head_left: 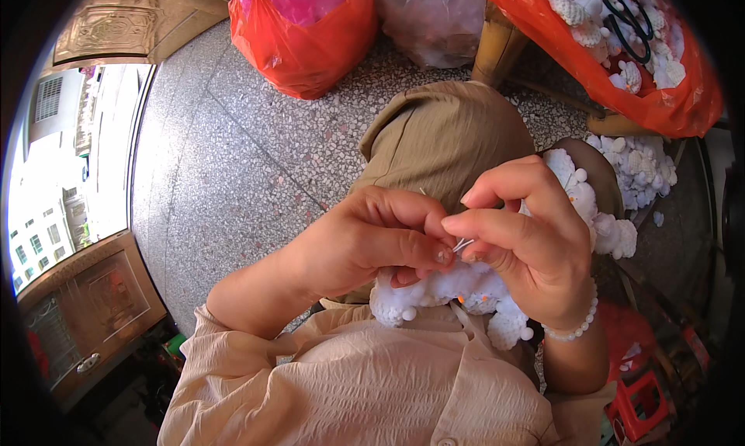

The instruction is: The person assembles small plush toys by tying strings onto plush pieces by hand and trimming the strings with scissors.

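Note:
My left hand (388, 232) and my right hand (528, 232) meet above my lap, both closed in a pinch. Short lengths of thin white thread (463, 245) show in the gap between their fingertips. A thin pale tip, too small to name, pokes out above the left index finger. Under the hands, white crocheted pieces (403, 300) with small pom-poms and orange spots rest on my lap, partly covered by the fingers. More white crocheted pieces (578, 190) lie on my right thigh, behind the right hand. A pale beaded bracelet (576, 331) circles my right wrist.
Black-handled scissors (630, 27) lie on white crocheted pieces in a red plastic bag (691, 108), far right. A white pile (636, 166) sits below it. Another red bag (303, 50) and a clear bag (434, 27) stand on the speckled floor (233, 151). Lower right: red stool (642, 406).

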Demonstrator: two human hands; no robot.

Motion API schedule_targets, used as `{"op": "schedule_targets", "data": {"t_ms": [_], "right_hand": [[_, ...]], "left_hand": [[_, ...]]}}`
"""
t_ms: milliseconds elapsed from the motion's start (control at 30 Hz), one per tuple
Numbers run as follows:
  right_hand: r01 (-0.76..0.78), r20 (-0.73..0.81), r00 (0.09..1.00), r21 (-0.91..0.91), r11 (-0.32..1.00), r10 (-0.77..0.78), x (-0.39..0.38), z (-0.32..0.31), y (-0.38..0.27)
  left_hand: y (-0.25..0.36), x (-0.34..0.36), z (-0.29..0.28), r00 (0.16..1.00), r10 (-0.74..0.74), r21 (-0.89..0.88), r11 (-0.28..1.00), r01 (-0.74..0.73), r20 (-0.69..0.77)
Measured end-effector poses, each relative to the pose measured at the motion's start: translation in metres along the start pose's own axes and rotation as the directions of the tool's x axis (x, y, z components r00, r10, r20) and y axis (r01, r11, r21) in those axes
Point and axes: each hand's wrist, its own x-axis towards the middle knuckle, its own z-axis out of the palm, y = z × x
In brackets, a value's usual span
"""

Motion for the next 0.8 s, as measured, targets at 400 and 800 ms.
{"op": "schedule_targets", "data": {"t_ms": [400, 800], "right_hand": [[-0.062, -0.024, 0.998, -0.044, 0.997, 0.061, -0.007, 0.003, 0.001], [0.009, -0.051, 0.999, -0.076, 0.997, -0.013, -0.004, 0.007, -0.006]], "left_hand": [[-0.002, -0.002, -0.001, 1.0, 0.021, 0.026, 0.999, -0.022, 0.015], [-0.003, -0.004, -0.002, 0.999, 0.046, 0.069, 0.997, -0.047, 0.021]]}}
